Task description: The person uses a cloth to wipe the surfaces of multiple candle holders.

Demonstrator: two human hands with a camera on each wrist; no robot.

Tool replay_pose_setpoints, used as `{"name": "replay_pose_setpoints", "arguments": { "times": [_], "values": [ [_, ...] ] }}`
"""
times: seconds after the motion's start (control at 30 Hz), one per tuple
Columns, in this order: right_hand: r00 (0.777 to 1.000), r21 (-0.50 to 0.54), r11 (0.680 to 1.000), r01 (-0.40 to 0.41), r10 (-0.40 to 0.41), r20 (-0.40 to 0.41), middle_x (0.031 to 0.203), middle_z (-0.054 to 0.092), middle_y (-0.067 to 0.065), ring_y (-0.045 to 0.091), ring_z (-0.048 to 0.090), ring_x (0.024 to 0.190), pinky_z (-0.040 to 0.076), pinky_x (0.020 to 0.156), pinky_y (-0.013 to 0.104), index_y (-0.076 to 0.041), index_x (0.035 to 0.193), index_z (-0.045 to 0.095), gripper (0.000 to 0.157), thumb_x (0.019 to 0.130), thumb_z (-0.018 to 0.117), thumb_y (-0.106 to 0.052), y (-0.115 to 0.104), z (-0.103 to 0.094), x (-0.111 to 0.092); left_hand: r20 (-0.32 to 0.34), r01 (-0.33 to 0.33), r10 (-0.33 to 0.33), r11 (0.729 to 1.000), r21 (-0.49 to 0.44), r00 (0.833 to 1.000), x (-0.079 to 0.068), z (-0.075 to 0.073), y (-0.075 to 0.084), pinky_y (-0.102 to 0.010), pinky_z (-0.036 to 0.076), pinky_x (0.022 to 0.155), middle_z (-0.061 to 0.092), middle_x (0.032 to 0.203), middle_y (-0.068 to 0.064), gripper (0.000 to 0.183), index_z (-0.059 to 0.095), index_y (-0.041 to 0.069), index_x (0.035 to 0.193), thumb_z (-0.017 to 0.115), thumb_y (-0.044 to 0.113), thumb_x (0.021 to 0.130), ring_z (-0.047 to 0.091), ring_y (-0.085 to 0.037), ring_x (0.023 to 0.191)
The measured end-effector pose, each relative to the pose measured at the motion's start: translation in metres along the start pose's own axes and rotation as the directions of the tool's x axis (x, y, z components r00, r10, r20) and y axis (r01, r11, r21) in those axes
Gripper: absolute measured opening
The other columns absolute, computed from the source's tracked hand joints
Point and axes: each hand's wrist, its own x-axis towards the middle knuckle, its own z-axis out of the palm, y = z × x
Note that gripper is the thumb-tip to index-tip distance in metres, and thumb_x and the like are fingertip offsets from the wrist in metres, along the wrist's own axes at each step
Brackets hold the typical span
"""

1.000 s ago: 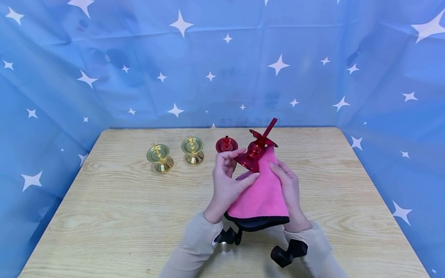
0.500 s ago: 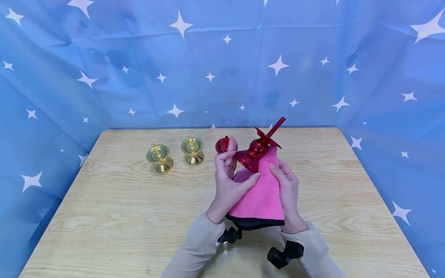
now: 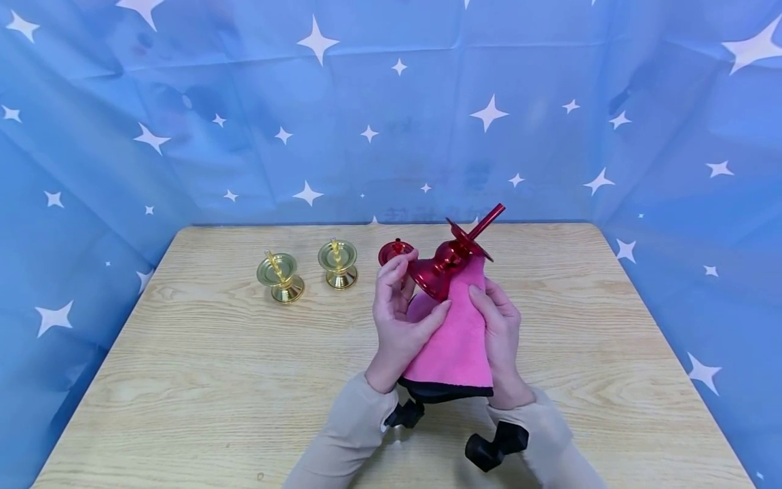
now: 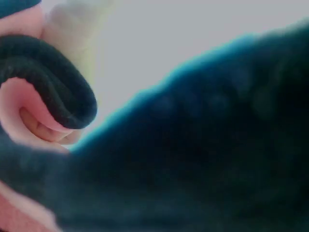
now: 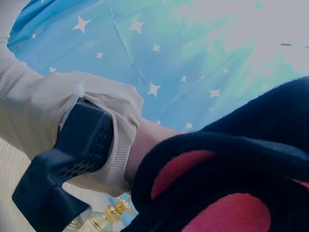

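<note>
A shiny red candle holder [image 3: 449, 261] is held tilted above the table, its thin stem pointing up and to the right. My left hand [image 3: 397, 333] grips its flared base between fingers and thumb, with part of a pink cloth [image 3: 455, 343] under the thumb. On the other side, my right hand [image 3: 502, 333] pinches that cloth close below the holder's dish; the far fingers are hidden behind the fabric. The cloth's black-edged lower end hangs between the wrists. Its dark underside [image 4: 193, 159] fills much of the left wrist view, and pink folds [image 5: 227, 212] show in the right wrist view.
A second red holder [image 3: 394, 251] stands behind my left hand, partly covered by the fingers. Two gold holders with greenish dishes, a nearer one [image 3: 287, 288] and a farther one [image 3: 341, 275], stand to the left on the wooden table [image 3: 214, 380]. A blue star-patterned curtain [image 3: 391, 163] encloses the back and sides.
The held red holder has shifted a little to the right and leans further over. My left fingers have shifted on its base. The cloth's lower edge and right hand have moved slightly left.
</note>
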Motion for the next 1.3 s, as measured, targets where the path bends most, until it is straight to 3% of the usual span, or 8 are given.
{"name": "replay_pose_setpoints", "arguments": {
  "times": [0.23, 0.67, 0.83, 0.93, 1.1, 1.17, 1.23, 1.3],
  "values": [
    [1.000, -0.001, 1.000, 0.008, -0.008, 0.010, 0.082, 0.067, 0.000, 0.006, 0.061, 0.070, 0.049, 0.059, 0.017, -0.015, 0.093, 0.072, 0.024, 0.096, 0.050, -0.008, 0.001, 0.001, 0.001, -0.012, -0.024, 0.025, 0.997, 0.073, 1.000, 0.002, -0.002, 0.001, -0.046, 0.041, 0.098, 0.042, 0.126, -0.031, 0.063, 0.039, -0.011, 0.125, 0.074, 0.016, 0.080, 0.045, -0.039, 0.119],
    [1.000, -0.059, 0.998, 0.014, -0.014, 0.002, 0.083, 0.067, -0.001, 0.006, 0.059, 0.070, 0.048, 0.060, 0.017, -0.017, 0.092, 0.073, 0.025, 0.095, 0.051, -0.006, 0.003, 0.003, 0.001, -0.040, 0.005, -0.006, 0.999, -0.041, 0.999, 0.004, 0.000, 0.002, -0.049, 0.040, 0.097, 0.034, 0.129, -0.036, 0.058, 0.045, 0.010, 0.132, 0.072, 0.009, 0.080, 0.041, -0.043, 0.122],
    [0.981, -0.234, 0.953, 0.191, -0.176, 0.082, 0.086, 0.069, -0.002, 0.007, 0.060, 0.070, 0.049, 0.060, 0.017, -0.014, 0.096, 0.074, 0.021, 0.091, 0.057, -0.002, 0.007, -0.001, 0.001, -0.069, 0.056, -0.056, 0.998, -0.001, 0.996, 0.002, -0.002, 0.001, -0.048, 0.039, 0.098, 0.035, 0.127, -0.034, 0.056, 0.044, 0.000, 0.126, 0.073, 0.014, 0.081, 0.045, -0.037, 0.120],
    [0.880, -0.350, 0.809, 0.472, -0.406, 0.247, 0.092, 0.068, 0.001, 0.010, 0.062, 0.076, 0.050, 0.062, 0.017, -0.001, 0.100, 0.071, 0.018, 0.087, 0.060, 0.003, 0.010, -0.003, 0.002, -0.093, 0.091, -0.089, 0.996, 0.016, 0.992, 0.001, -0.004, 0.000, -0.046, 0.042, 0.096, 0.037, 0.126, -0.032, 0.058, 0.040, -0.009, 0.121, 0.074, 0.014, 0.080, 0.048, -0.028, 0.119],
    [0.564, -0.353, 0.440, 0.826, -0.649, 0.510, 0.096, 0.065, 0.017, 0.016, 0.061, 0.088, 0.046, 0.062, 0.014, 0.012, 0.098, 0.067, 0.021, 0.087, 0.063, -0.006, 0.011, -0.002, 0.011, -0.118, 0.127, -0.130, 0.991, -0.030, 0.985, 0.001, -0.006, 0.001, -0.044, 0.045, 0.093, 0.042, 0.125, -0.027, 0.057, 0.040, -0.011, 0.117, 0.074, 0.003, 0.074, 0.051, -0.023, 0.115],
    [0.472, -0.334, 0.335, 0.881, -0.669, 0.574, 0.094, 0.064, 0.022, 0.018, 0.061, 0.086, 0.043, 0.059, 0.014, 0.011, 0.095, 0.069, 0.025, 0.089, 0.061, -0.012, 0.011, -0.003, 0.015, -0.131, 0.142, -0.152, 0.986, -0.085, 0.980, 0.002, -0.007, 0.003, -0.042, 0.046, 0.093, 0.043, 0.124, -0.028, 0.055, 0.045, -0.004, 0.119, 0.075, 0.002, 0.073, 0.052, -0.021, 0.113],
    [0.420, -0.320, 0.276, 0.906, -0.677, 0.605, 0.091, 0.064, 0.024, 0.017, 0.060, 0.082, 0.041, 0.058, 0.014, 0.011, 0.093, 0.069, 0.028, 0.090, 0.060, -0.015, 0.014, -0.006, 0.020, -0.144, 0.164, -0.186, 0.975, -0.153, 0.972, 0.003, -0.008, 0.005, -0.038, 0.048, 0.091, 0.047, 0.123, -0.026, 0.055, 0.049, 0.005, 0.121, 0.077, 0.006, 0.074, 0.053, -0.019, 0.110],
    [0.417, -0.321, 0.272, 0.907, -0.674, 0.610, 0.089, 0.064, 0.024, 0.015, 0.060, 0.082, 0.043, 0.061, 0.014, 0.011, 0.090, 0.069, 0.025, 0.088, 0.061, -0.012, 0.018, -0.011, 0.024, -0.144, 0.184, -0.218, 0.959, -0.217, 0.965, 0.006, -0.008, 0.009, -0.035, 0.049, 0.089, 0.050, 0.123, -0.019, 0.058, 0.049, 0.012, 0.123, 0.079, 0.010, 0.074, 0.054, -0.018, 0.108]
  ]
}}
